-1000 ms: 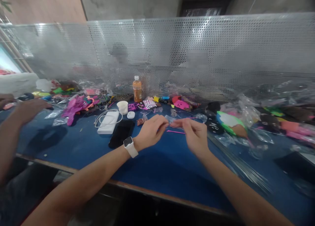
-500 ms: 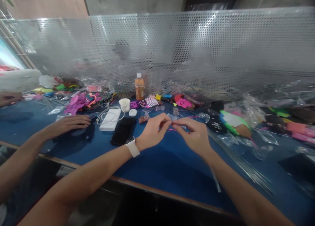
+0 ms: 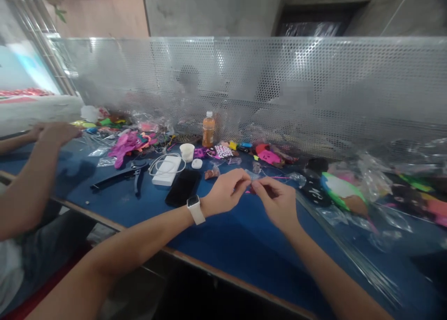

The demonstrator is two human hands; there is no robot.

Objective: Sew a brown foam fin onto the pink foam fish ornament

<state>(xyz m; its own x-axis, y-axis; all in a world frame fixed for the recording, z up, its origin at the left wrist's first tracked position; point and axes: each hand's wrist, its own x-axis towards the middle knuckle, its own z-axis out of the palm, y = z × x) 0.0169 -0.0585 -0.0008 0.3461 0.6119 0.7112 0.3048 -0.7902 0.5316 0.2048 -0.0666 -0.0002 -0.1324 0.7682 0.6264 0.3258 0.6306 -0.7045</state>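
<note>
My left hand (image 3: pixel 226 190), with a white watch on its wrist, is raised over the blue table (image 3: pixel 223 245), thumb and fingers pinched together. Facing it, my right hand (image 3: pixel 277 201) is pinched too, its fingertips almost touching those of the left. Whatever lies between the fingertips is too small to make out. Just behind the hands are a small brown packet (image 3: pixel 211 173) and a thin pink strand (image 3: pixel 279 177). A black phone (image 3: pixel 183 187) rests left of my left hand.
Left are a white box (image 3: pixel 166 170) with a coiled cable, black pliers (image 3: pixel 137 176), a cup (image 3: pixel 187 152) and a bottle (image 3: pixel 208 130). Clear rods (image 3: pixel 352 250) lie right. A perforated metal screen (image 3: pixel 237 83) stands behind. Another person's arm (image 3: pixel 31 185) reaches in at far left.
The view has shifted, so most things sit lower and further right. The other person's near hand has moved left and away, uncovering the pliers. My hands remain pinched close together.
</note>
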